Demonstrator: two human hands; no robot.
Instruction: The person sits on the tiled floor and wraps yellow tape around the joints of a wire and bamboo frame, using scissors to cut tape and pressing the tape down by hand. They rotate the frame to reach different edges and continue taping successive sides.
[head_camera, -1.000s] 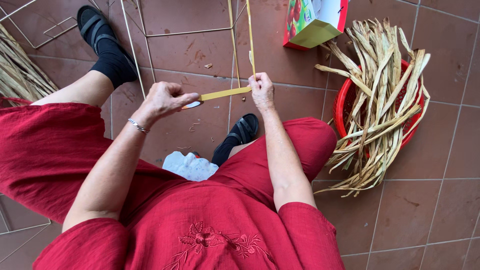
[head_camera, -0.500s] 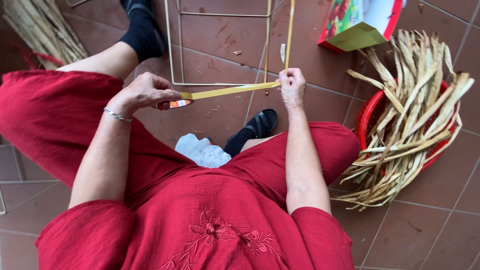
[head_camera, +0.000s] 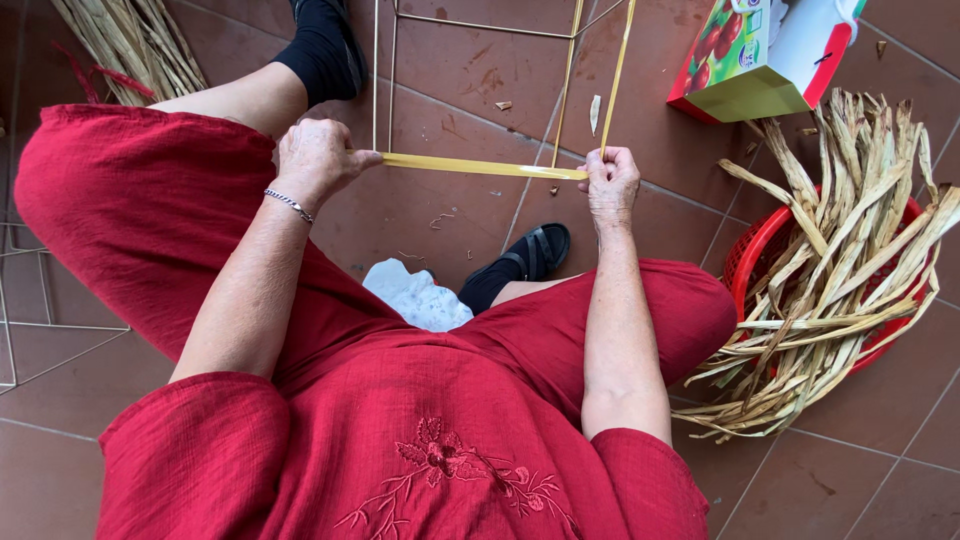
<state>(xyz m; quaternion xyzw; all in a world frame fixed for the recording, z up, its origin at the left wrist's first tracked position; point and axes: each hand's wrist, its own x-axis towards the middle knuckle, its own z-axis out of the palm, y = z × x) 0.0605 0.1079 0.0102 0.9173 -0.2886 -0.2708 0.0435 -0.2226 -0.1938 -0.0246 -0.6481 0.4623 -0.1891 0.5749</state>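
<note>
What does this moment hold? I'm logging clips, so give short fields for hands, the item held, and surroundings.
left hand: grips one end of yellow strip
right hand: pinches the other end, against thin frame
strip: taut, nearly level between the hands
red basket: at the person's right, full of dried leaves
cardboard box: on tiled floor

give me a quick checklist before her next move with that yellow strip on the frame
1. Left hand grips one end of the yellow strip: ok.
2. Right hand pinches the other end at the thin frame: ok.
3. Strip stretched straight between the hands, no sag: ok.
4. Strip fastened to the frame rod: cannot tell.
5. Red basket of dried leaves beside the right knee: ok.
6. Foot in black sandal clear of the strip: ok.
</note>
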